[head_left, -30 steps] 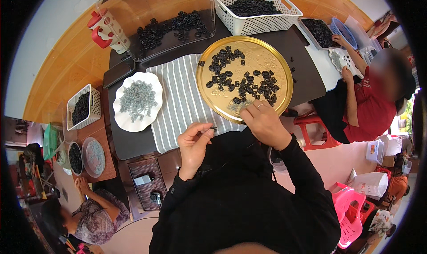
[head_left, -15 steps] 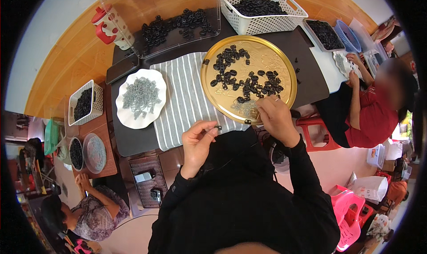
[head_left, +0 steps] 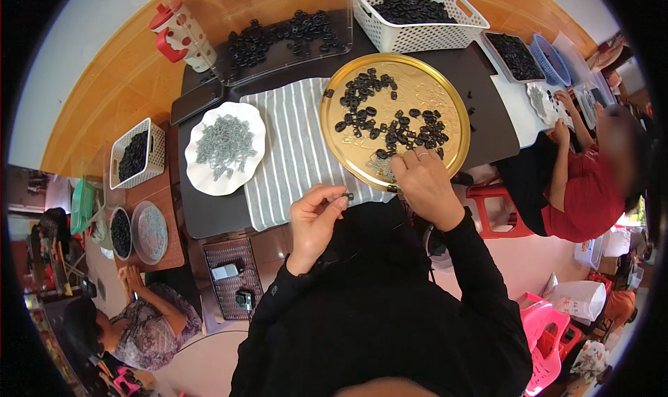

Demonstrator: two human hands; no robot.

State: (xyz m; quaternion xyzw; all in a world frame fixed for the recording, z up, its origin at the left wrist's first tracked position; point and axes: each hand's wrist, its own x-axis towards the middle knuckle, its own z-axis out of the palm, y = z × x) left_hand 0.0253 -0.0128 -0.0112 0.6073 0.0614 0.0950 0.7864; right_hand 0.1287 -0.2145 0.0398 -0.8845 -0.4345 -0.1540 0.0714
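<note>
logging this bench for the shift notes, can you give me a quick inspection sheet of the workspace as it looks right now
surface: dark table with a striped cloth laid across it
job's things: gold tray of small black rings; white plate of grey clips
clutter: white basket of black rings, more rings loose at the far edge, red-and-white jug, small basket on the side table
grippers: left hand pinches one small black part; right hand rests at the tray's near rim, what it holds is hidden
cables: nothing seen
surroundings: one person in red working at the right, another seated lower left, pink stools
</note>
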